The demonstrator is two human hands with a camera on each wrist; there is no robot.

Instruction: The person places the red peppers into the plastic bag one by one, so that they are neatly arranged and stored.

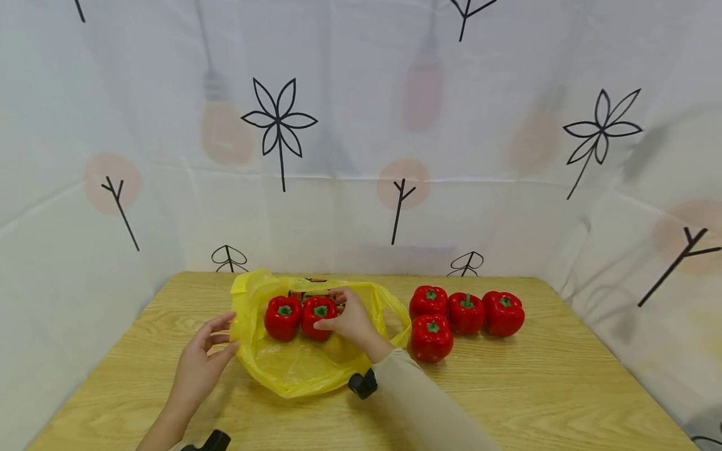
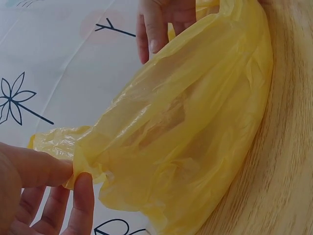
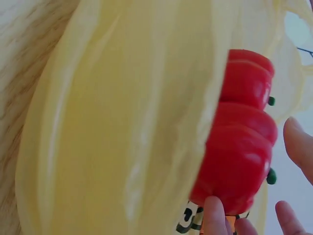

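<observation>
A yellow plastic bag lies with its mouth spread wide. Two red bell peppers with green stems, the left one and the right one, sit side by side in it. My left hand pinches the bag's left rim between thumb and fingers, as the left wrist view shows. My right hand reaches over the bag's right side to the right pepper. In the right wrist view, a fingertip touches that pepper, while the thumb stands apart from it.
Right of the bag, several more red bell peppers stand grouped, the nearest close to the bag's handle and another at the far right. All rests on a wooden table. A patterned white cloth hangs behind and on both sides.
</observation>
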